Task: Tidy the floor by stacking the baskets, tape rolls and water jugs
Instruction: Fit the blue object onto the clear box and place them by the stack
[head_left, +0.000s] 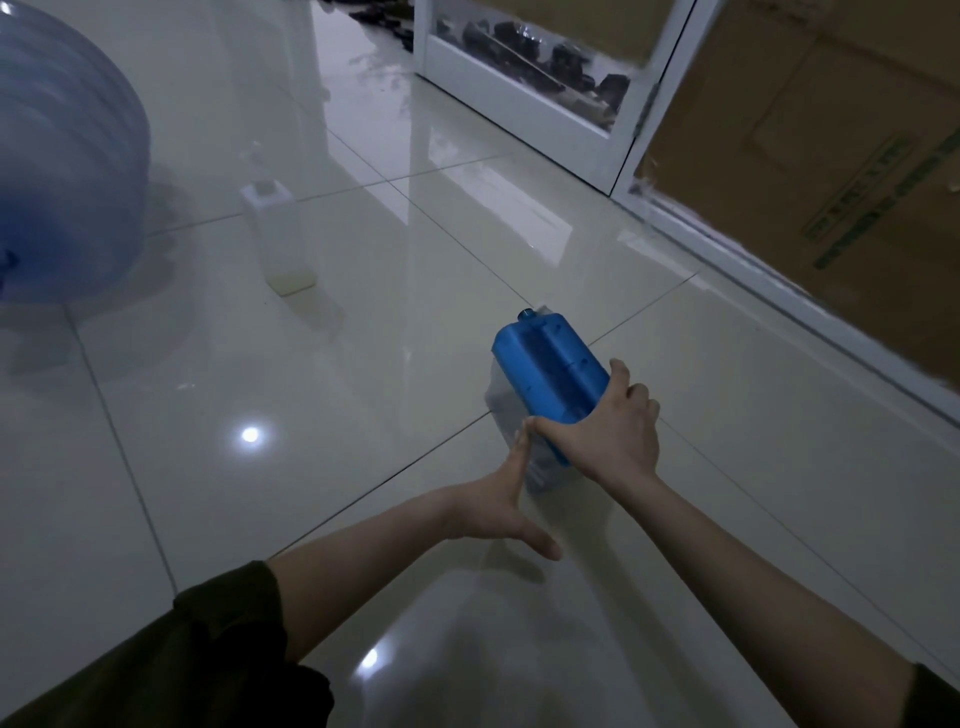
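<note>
A clear rectangular jug with a bright blue top (550, 371) stands on the glossy tiled floor at centre right. My right hand (608, 431) grips the near end of its blue top, thumb on the left side and fingers over the right edge. My left hand (501, 501) lies flat against the jug's clear near-left side with straight fingers. A large translucent blue water jug (62, 171) lies on its side at the far left, partly cut off by the frame. A small whitish square bottle (278, 236) stands upright on the floor between the two.
A white-framed glass door (535, 83) stands at the back. Brown cardboard (810, 171) covers the wall panel on the right, above a white floor rail (779, 291). Dark clutter lies beyond the door.
</note>
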